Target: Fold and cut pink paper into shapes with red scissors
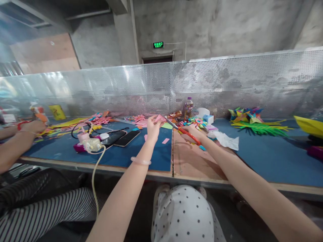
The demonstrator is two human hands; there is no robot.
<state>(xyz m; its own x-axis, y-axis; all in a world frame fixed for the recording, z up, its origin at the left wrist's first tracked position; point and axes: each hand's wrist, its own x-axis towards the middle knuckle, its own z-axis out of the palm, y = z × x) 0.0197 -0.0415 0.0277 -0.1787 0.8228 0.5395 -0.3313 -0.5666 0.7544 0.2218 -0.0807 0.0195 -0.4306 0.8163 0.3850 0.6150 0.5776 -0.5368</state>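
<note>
Above the table's middle, my left hand pinches a small piece of pink paper between thumb and fingers. My right hand grips the orange handles of a pair of scissors, whose blades point left toward the paper. Whether the blades touch the paper I cannot tell. Below my hands, a loose pink paper strip lies on the blue table top. A light green sheet lies behind my hands, and colourful folded paper pieces are heaped beyond my right hand.
Two dark phones, one of them, lie left of my hands near a power strip with a hanging cord. A bottle stands by the perforated metal divider. Crumpled tissue lies right. At far left are a co-worker's hands.
</note>
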